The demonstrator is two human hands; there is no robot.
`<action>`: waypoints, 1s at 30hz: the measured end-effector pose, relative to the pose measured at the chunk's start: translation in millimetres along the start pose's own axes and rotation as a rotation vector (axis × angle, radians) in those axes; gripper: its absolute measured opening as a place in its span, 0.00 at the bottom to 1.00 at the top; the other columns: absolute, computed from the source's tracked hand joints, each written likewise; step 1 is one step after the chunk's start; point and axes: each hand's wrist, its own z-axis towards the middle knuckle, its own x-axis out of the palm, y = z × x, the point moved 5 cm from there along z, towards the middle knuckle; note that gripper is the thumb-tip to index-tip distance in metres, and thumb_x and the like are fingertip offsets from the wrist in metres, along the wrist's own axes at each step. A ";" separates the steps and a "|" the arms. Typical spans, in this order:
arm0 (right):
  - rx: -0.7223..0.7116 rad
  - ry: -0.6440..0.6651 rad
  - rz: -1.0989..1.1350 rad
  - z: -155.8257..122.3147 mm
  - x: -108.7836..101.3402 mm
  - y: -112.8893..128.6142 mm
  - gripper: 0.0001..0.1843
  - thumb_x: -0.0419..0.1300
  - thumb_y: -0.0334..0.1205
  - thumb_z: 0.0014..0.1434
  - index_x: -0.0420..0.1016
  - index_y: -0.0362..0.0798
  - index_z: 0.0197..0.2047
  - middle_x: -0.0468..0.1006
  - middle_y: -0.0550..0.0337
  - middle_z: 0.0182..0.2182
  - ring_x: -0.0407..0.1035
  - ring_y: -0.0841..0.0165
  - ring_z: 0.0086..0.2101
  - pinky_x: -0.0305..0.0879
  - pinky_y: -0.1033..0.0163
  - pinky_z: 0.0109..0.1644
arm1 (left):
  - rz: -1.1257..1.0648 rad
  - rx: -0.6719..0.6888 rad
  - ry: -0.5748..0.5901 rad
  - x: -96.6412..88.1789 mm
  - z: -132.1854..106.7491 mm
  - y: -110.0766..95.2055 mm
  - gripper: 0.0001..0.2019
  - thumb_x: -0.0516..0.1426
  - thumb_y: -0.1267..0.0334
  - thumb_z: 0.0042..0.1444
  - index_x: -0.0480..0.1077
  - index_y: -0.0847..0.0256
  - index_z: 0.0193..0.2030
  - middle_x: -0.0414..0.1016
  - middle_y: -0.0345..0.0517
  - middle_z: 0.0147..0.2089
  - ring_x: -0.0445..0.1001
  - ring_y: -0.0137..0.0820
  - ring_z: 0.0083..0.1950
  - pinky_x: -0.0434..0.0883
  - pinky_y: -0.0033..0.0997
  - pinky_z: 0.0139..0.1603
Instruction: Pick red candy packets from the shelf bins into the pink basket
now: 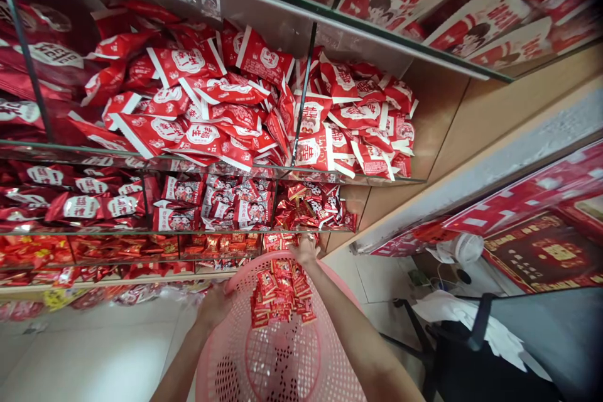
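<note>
A pink plastic basket [245,358] is held low in front of me, with several small red candy packets [280,295] piled in its far end. My left hand [214,304] grips the basket's left rim, fingers closed round it. My right hand [305,250] reaches over the far rim to the lower shelf compartment of small red packets [282,240]; its fingers are hidden among them.
Glass shelves with dividers hold heaps of red and white snack packets [202,119] above and to the left. Red printed boxes [471,19] line the top shelf. A wooden side panel [471,119], a black chair [471,352] and a small white fan [466,248] stand to the right.
</note>
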 end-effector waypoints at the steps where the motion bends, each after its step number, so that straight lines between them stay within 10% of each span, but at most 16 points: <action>1: 0.010 0.002 0.014 0.7 0.5 -1.0 0.23 0.63 0.49 0.44 0.71 0.45 0.41 0.73 0.43 0.44 0.61 0.48 0.48 0.52 0.43 0.49 | -0.023 0.006 0.011 0.2 -0.4 -0.9 0.14 0.51 0.62 0.55 0.73 0.59 0.44 0.79 0.45 0.43 0.75 0.35 0.45 0.68 0.27 0.40; 12: -0.135 0.061 0.360 -8.8 -29.7 6.4 0.08 0.60 0.40 0.47 0.76 0.47 0.32 0.76 0.59 0.28 0.69 0.64 0.33 0.61 0.56 0.44 | -0.049 0.000 0.018 0.8 0.4 0.9 0.14 0.51 0.63 0.54 0.73 0.61 0.43 0.79 0.48 0.42 0.75 0.38 0.45 0.68 0.30 0.42; 19: -0.141 -0.027 0.748 -60.7 -56.0 9.2 0.17 0.59 0.52 0.50 0.72 0.46 0.34 0.74 0.58 0.30 0.67 0.68 0.31 0.64 0.63 0.38 | -0.082 0.017 0.038 1.7 1.5 0.4 0.13 0.50 0.62 0.54 0.74 0.61 0.41 0.79 0.47 0.40 0.76 0.36 0.43 0.68 0.28 0.39; 30: 0.717 0.226 1.469 -207.1 59.0 11.9 0.29 0.72 0.47 0.31 0.62 0.52 0.34 0.75 0.68 0.25 0.74 0.68 0.27 0.68 0.66 0.30 | -0.148 0.107 0.016 1.7 -0.2 -2.1 0.13 0.50 0.61 0.54 0.74 0.57 0.41 0.80 0.44 0.40 0.76 0.35 0.44 0.68 0.26 0.39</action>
